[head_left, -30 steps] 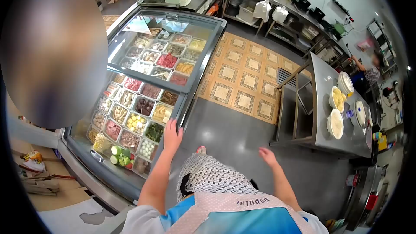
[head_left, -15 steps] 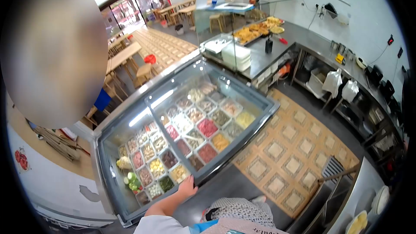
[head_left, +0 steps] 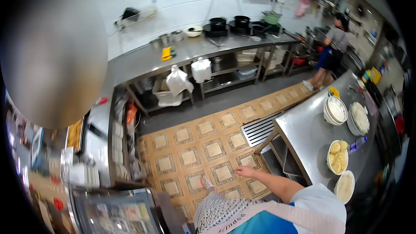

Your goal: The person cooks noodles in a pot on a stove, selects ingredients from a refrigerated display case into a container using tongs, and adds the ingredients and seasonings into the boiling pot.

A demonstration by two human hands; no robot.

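My right hand (head_left: 245, 171) hangs over the tiled floor (head_left: 223, 172), apart from any object. Its fingers are loosely bent and hold nothing that I can see. Nearest to that arm is a steel counter (head_left: 299, 125) on the right. On it are a white bowl (head_left: 329, 164) with yellow noodle bundles, a stack of white bowls (head_left: 328, 116), a bowl (head_left: 352, 127) heaped with pale noodles, and another pale-filled bowl (head_left: 337, 187). My left hand is out of view. A glass-topped display freezer (head_left: 149, 197) stands at the lower left.
A long steel workbench (head_left: 143, 63) follows the back wall, carrying black pots (head_left: 218, 22) and a yellow cloth (head_left: 167, 53). White plastic bags (head_left: 178, 79) hang from its front. A floor grate (head_left: 259, 131) lies beside the right counter. A co-worker (head_left: 337, 45) stands at the far right.
My view has swung right, from the freezer to the kitchen aisle. My left hand, earlier on the freezer's edge, has left view. My right arm has come into view.
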